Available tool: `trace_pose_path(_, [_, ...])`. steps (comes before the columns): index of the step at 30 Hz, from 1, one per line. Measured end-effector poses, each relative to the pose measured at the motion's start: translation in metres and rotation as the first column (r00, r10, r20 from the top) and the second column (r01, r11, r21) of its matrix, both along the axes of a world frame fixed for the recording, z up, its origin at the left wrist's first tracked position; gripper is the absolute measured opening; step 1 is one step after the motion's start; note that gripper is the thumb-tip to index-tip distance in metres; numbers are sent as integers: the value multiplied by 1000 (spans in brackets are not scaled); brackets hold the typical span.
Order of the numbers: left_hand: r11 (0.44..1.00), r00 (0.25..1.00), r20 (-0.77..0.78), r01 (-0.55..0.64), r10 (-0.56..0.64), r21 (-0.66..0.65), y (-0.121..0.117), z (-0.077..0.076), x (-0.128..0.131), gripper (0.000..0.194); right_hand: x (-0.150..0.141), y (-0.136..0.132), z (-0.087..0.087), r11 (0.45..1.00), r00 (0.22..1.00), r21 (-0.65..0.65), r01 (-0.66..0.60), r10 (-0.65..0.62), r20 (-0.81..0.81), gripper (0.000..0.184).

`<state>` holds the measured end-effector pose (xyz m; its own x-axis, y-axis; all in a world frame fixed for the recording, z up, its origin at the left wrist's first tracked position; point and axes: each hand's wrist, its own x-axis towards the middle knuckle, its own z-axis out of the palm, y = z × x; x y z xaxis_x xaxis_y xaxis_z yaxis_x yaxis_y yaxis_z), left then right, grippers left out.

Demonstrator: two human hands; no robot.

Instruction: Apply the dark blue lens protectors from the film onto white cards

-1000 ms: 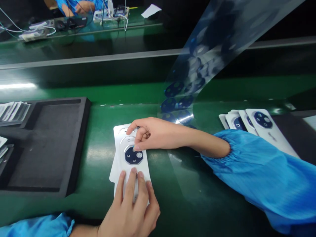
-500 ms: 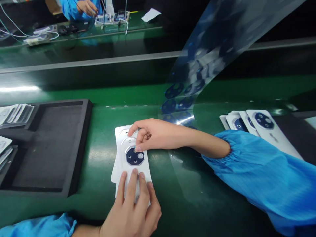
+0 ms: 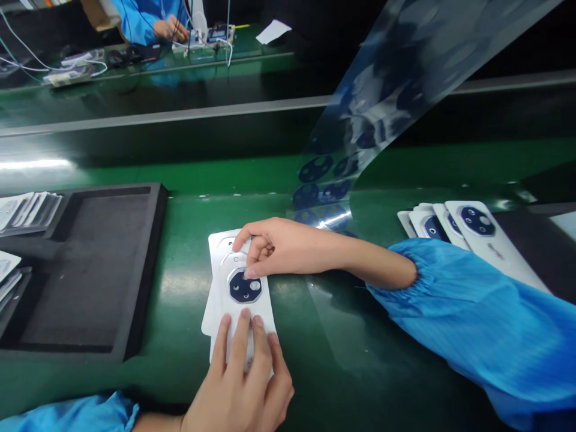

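A white phone back cover (image 3: 240, 309) lies on the green bench, stacked on another white cover. It carries a dark blue camera lens piece (image 3: 244, 287). My left hand (image 3: 243, 381) lies flat on the cover's near end, fingers stretched out, holding it down. My right hand (image 3: 274, 246) reaches in from the right, with its thumb pressed on the lens piece's upper edge and its forefinger on the cover's far end; the other fingers are curled.
A black foam tray (image 3: 144, 240) stands at the left, with white covers (image 3: 27, 210) beyond it. More covers with blue lenses (image 3: 468, 225) lie fanned at the right. A clear film strip (image 3: 360, 132) bearing lens pieces curves up behind. Another person's hands (image 3: 175, 27) work at the far bench.
Both hands stay on the cover almost unmoved. The view has shifted slightly, and the person at the far bench has moved their hands to the right.
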<state>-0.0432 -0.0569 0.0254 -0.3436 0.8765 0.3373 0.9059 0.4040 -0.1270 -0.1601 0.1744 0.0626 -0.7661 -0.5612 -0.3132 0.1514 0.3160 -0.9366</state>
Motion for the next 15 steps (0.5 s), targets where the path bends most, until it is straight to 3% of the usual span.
trace_pose_path(12, [999,994,111,-15,20,-44,0,3,-9,44,2,-4,3,996,999,75,38,-37,-8,38])
trace_pose_path(15, [1000,995,95,24,-25,18,-2,-6,-11,47,10,-13,8,966,984,243,84,-42,-174,30])
